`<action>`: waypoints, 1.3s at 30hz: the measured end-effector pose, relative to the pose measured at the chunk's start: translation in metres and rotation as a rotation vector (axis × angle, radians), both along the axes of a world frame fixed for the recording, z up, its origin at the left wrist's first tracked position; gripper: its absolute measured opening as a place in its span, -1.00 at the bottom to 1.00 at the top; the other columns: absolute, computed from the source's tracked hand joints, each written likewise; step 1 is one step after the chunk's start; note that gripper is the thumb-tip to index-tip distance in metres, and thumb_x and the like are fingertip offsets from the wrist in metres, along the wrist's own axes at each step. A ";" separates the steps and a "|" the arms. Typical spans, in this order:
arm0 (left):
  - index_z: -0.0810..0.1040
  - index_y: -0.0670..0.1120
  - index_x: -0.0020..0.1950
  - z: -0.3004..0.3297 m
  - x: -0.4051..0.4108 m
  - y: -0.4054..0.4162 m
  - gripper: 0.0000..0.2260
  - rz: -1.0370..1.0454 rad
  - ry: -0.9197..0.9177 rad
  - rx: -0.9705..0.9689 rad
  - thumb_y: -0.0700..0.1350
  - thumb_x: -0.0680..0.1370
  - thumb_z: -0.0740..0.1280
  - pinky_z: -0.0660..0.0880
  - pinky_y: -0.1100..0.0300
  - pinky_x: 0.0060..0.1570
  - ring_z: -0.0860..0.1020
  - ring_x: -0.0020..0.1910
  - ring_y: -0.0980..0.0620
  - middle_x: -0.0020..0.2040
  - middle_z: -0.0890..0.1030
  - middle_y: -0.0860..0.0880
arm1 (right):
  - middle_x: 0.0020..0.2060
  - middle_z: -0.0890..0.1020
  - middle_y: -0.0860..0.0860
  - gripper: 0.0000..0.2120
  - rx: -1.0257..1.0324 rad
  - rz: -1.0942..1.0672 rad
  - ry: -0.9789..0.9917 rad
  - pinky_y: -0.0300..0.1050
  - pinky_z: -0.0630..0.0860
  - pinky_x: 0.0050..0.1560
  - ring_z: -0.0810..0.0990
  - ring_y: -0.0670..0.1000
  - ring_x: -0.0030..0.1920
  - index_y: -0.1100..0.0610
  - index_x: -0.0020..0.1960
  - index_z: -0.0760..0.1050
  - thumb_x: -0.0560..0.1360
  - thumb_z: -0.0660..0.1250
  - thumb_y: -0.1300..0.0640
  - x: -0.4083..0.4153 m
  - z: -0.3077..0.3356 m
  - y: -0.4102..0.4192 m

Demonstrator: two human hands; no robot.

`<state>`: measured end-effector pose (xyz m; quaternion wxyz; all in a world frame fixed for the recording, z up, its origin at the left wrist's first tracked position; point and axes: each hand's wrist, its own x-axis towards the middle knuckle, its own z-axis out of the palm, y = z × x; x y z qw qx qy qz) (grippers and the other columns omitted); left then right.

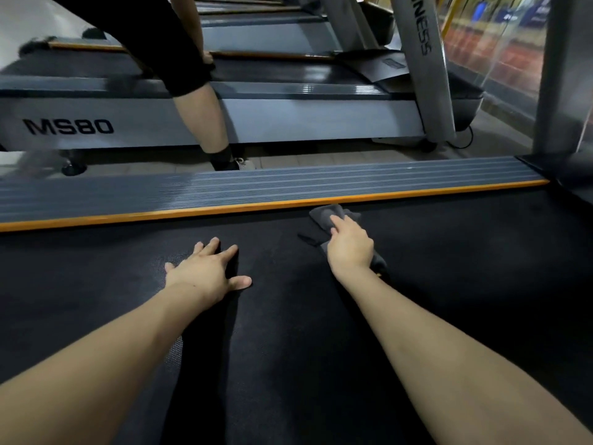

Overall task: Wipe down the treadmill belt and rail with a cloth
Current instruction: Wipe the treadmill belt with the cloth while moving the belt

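Right hand [351, 248] is pressing the dark cloth [333, 216] flat on the belt [449, 284], fingers extended over it, right beside the orange edge of the rail [256, 187]; left hand [208, 271] is lying spread, palm down on the belt, bracing and holding nothing. Risks as I'm reading them: cloth is bunching under the palm and could skip patches or snag on the rail lip, and the belt could be rolling under the braced left hand and tipping them forward. No containers showing anywhere, so no contents to report.
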<state>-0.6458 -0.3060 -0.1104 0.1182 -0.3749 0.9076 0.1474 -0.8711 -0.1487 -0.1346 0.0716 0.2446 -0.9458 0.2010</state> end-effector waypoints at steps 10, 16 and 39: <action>0.07 0.24 0.61 0.002 0.013 -0.013 -0.09 0.010 0.007 0.059 0.48 0.37 0.36 0.04 -0.41 0.47 -0.13 0.63 0.02 0.66 -0.10 0.11 | 0.48 0.35 -0.11 -0.60 0.049 0.494 -0.082 -0.05 0.35 0.33 0.39 0.01 0.41 -0.20 0.39 0.41 0.58 0.25 0.07 0.027 -0.003 -0.027; -0.02 0.26 0.62 0.001 0.024 -0.016 0.12 0.023 -0.065 0.092 0.52 0.19 0.44 0.07 -0.52 0.40 -0.16 0.63 -0.02 0.65 -0.17 0.13 | 0.27 0.51 -0.01 -0.72 0.011 -0.026 -0.024 -0.02 0.44 0.07 0.52 0.12 0.21 -0.07 0.25 0.50 0.56 0.26 0.11 -0.030 -0.005 0.027; -0.01 0.24 0.63 0.002 0.021 -0.010 0.06 0.035 -0.053 0.067 0.46 0.27 0.46 0.05 -0.54 0.38 -0.21 0.62 0.02 0.65 -0.19 0.12 | 0.22 0.48 0.00 -0.70 -0.025 0.389 -0.055 -0.02 0.43 0.06 0.47 0.10 0.24 -0.09 0.24 0.49 0.55 0.24 0.17 0.105 -0.015 -0.093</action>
